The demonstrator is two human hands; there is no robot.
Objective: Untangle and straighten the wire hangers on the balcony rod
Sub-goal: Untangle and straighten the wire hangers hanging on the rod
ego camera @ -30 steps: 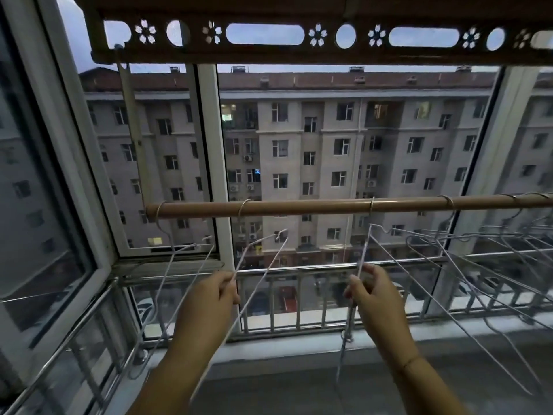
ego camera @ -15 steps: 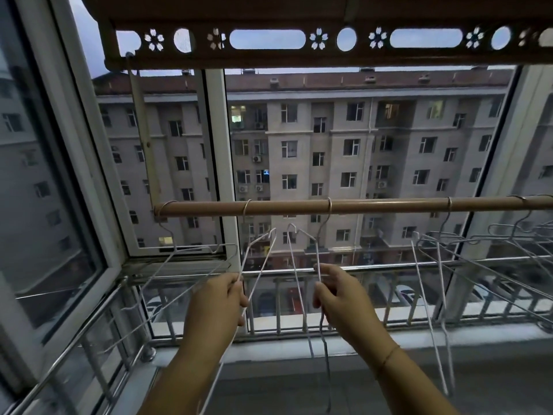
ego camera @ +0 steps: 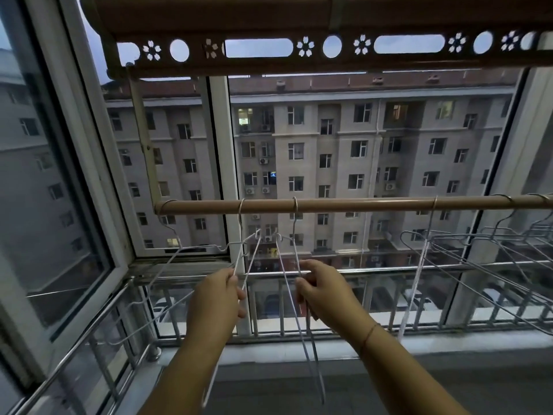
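A tan rod [ego camera: 359, 204] runs level across the window at mid height. White wire hangers hang from it by their hooks. My left hand [ego camera: 216, 298] pinches the wires of one hanger [ego camera: 253, 259] hooked near the rod's left part. My right hand [ego camera: 321, 290] grips the neighbouring hanger [ego camera: 287, 265], whose hook sits just right of the first. Both hang edge-on, close together. Another hanger [ego camera: 176, 253] dangles at the rod's left end. One more [ego camera: 420, 265] hangs alone further right, and a tangled bunch of hangers [ego camera: 490, 244] spreads at the right.
A steel railing [ego camera: 389, 268] runs along the sill below the hangers. An open window sash [ego camera: 54, 175] stands at the left. A brown perforated rack [ego camera: 299, 49] spans overhead. Apartment blocks fill the view outside.
My right hand has slid its hanger leftward along the rod, away from the bunch, until it hangs right beside the hanger in my left hand. The camera view has shifted left and down.
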